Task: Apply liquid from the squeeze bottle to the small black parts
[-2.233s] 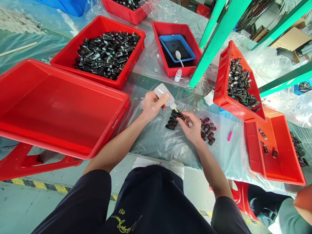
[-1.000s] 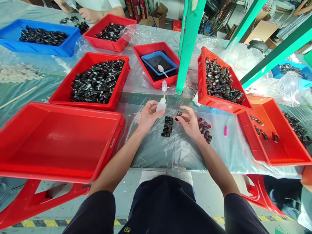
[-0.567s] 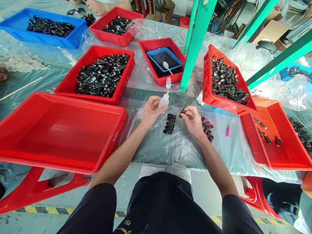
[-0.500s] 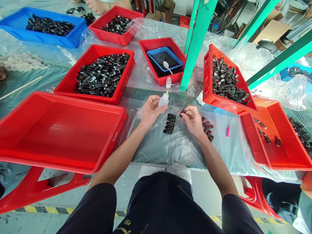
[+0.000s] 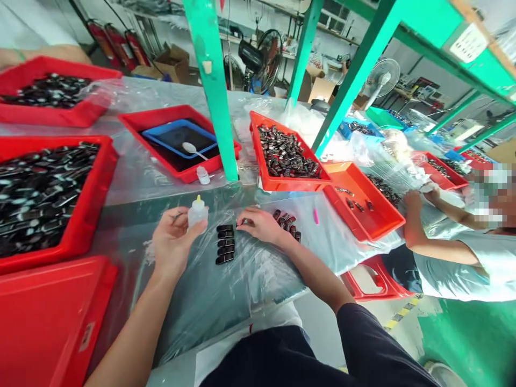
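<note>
My left hand (image 5: 174, 236) is closed around a small translucent squeeze bottle (image 5: 198, 214) with a yellow tip, held upright above the table. My right hand (image 5: 262, 224) pinches a small glossy black piece (image 5: 243, 222), mostly covered by the fingers, just right of the top of a column of similar black pieces (image 5: 225, 243) laid side by side. To the right of that hand lies a loose cluster of black and dark red pieces (image 5: 287, 223).
Red bins of black pieces stand at the left (image 5: 108, 188) and beyond my right hand (image 5: 266, 181). A red tray (image 5: 189, 174) holds a blue tray with a white spoon (image 5: 189, 148). Green posts (image 5: 213, 80) rise from the table. A pink-handled tool (image 5: 316, 216) lies right; a co-worker (image 5: 439, 258) sits beyond.
My view has swung to the right. My right hand has carried the black piece left, close to the top of the column. The bottle stays in my left hand.
</note>
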Motion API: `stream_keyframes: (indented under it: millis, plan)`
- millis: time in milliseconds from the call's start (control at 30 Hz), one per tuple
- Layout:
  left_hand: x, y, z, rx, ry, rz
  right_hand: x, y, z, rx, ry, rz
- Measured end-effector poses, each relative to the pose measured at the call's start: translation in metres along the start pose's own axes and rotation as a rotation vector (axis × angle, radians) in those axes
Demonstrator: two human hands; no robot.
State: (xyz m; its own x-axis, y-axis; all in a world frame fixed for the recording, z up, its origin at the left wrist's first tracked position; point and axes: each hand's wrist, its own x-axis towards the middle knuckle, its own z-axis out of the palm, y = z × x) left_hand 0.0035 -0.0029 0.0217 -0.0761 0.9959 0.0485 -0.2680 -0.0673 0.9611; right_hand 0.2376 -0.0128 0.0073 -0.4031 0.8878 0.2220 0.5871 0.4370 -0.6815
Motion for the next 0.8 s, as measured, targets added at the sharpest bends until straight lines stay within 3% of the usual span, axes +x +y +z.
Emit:
stream_keyframes:
  millis: [167,367,800]
  plan:
    - [-0.005,0.006,0.003,0.036,0.030,0.006,-0.001,-0.001,0.003,-0.236,-0.001,-0.045]
    - [-0.001,-0.002,0.002,-0.020,0.030,0.078,-0.002,-0.016,0.006,-0.483,-0.007,-0.035]
    - [-0.001,-0.007,0.000,-0.050,-0.033,0.097,-0.002,-0.030,0.010,-0.577,-0.036,0.071]
